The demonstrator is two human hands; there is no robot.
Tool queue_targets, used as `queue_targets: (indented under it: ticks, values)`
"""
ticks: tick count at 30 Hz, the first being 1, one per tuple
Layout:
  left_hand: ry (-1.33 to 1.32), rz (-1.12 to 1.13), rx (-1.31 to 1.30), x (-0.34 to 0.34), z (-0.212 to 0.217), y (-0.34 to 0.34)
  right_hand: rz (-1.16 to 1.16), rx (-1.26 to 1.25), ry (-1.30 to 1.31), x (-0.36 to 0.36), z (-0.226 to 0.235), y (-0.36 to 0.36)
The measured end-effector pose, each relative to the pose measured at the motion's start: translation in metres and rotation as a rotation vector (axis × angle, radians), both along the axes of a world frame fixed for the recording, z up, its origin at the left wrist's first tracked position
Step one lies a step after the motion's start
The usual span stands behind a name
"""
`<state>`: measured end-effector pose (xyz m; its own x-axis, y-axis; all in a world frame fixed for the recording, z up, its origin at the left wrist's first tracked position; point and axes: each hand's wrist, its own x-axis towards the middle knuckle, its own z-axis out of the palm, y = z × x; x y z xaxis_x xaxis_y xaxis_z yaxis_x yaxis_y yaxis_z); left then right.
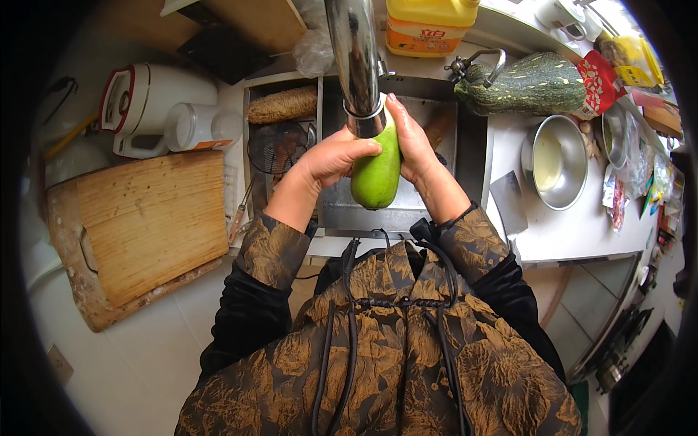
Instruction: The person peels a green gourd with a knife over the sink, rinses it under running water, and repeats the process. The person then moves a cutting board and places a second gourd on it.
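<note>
Under the chrome faucet (pixel 354 62) I hold a smooth, bright green radish (pixel 376 182) with a paler far end. My left hand (pixel 331 156) grips it from the left, its thumb laid across the near side just below the spout. Along the right side, my right hand (pixel 413 138) wraps the radish, its fingertips close to the pale end. The spout covers part of the radish and some of my left fingers. Both hands are above the steel sink (pixel 469 156); whether water is running cannot be made out.
A loofah (pixel 282 106) and a wire strainer (pixel 280 147) lie in the left sink section. Left are a wooden cutting board (pixel 153 225) and a white appliance (pixel 171 98). Right are a large green squash (pixel 534 83), a steel bowl (pixel 555 163) and a cleaver (pixel 509 202). A yellow jug (pixel 429 29) stands behind.
</note>
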<state>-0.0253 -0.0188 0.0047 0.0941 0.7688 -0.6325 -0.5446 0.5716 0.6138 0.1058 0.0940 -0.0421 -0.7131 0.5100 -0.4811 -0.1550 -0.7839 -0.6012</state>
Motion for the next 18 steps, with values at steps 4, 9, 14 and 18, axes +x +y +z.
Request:
queue_targets:
  ticks: [4, 9, 14, 18]
  values:
    - [-0.034, 0.058, 0.017, -0.001, -0.009, -0.001, 0.023, -0.119, -0.001, 0.001, -0.002, 0.002]
    - [-0.121, 0.044, 0.056, -0.009, -0.02, -0.004, 0.056, -0.129, 0.007, 0.005, 0.001, 0.007]
    - [-0.207, 0.048, 0.072, -0.016, -0.028, -0.007, 0.105, -0.177, 0.031, 0.008, 0.001, 0.011]
    - [-0.184, 0.058, 0.064, -0.014, -0.029, -0.007, 0.094, -0.136, 0.002, 0.005, -0.001, 0.009]
